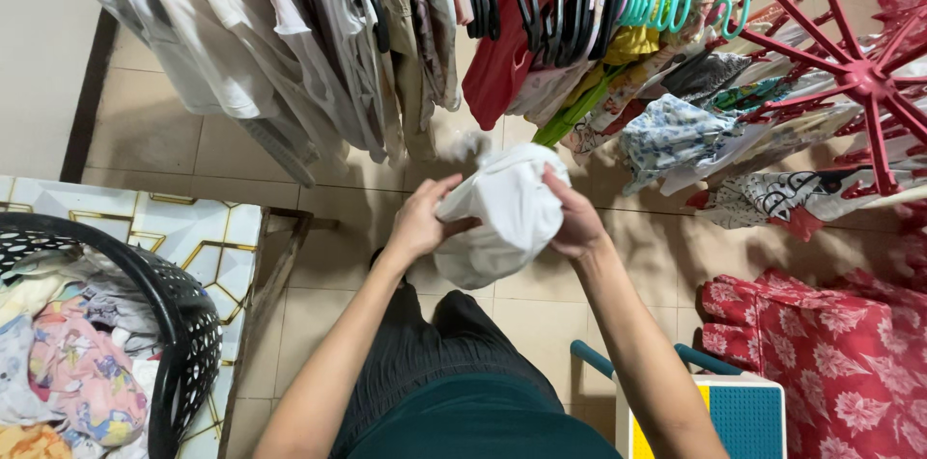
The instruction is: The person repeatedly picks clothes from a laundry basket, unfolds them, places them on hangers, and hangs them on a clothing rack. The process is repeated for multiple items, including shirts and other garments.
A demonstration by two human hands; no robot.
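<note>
A bunched white garment [502, 213] is held up in front of me between both hands. My left hand [420, 220] grips its left side, thumb and fingers pinched into the cloth. On the garment's right side, my right hand [576, 221] closes over the fabric. Just beyond hangs a rail of clothes on hangers [386, 25], pale shirts to the left and coloured pieces to the right.
A black laundry basket [188, 324] full of mixed clothes sits on a patterned table at the left. A red round peg dryer [859, 73] holds small items at the right. Red floral fabric [830, 353] and a teal-and-yellow stool [734, 411] lie lower right. Tiled floor is below.
</note>
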